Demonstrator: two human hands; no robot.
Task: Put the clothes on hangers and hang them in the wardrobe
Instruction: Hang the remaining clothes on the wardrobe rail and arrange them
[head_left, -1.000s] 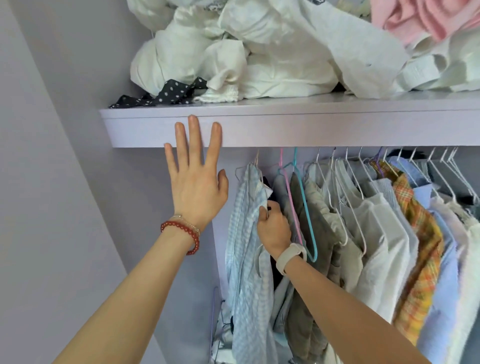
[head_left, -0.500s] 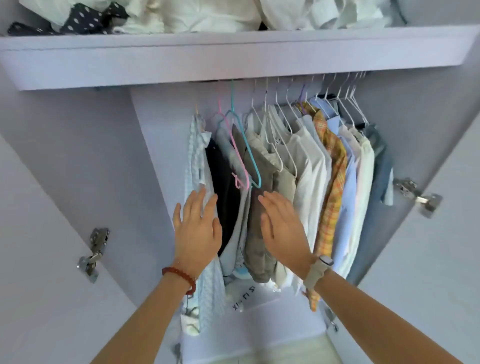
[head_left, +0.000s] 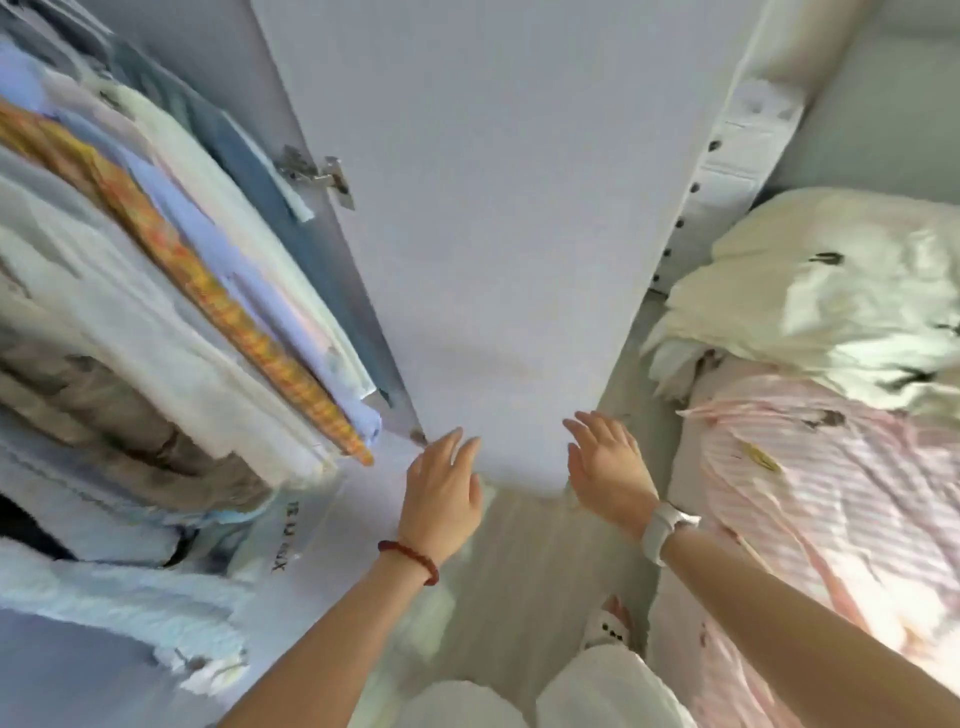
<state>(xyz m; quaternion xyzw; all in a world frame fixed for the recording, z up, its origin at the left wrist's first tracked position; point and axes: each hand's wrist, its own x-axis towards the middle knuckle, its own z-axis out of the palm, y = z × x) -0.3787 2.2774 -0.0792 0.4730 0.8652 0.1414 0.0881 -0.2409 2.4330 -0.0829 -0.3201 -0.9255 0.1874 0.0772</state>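
Looking down between a wardrobe and a bed. Both hands are empty with fingers loosely spread: the left hand (head_left: 441, 493) and the right hand (head_left: 608, 467) hover in front of the lower edge of the open wardrobe door (head_left: 498, 234); contact with it cannot be told. Hung clothes (head_left: 171, 291) fill the wardrobe at left, packed closely side by side. On the bed at right lies a pink striped garment (head_left: 831, 493) beneath a rumpled cream one (head_left: 831, 291), neither on a hanger. Both look light, soft and limp, likely to sag when lifted, so the shoulders or collar seem the best place to take hold.
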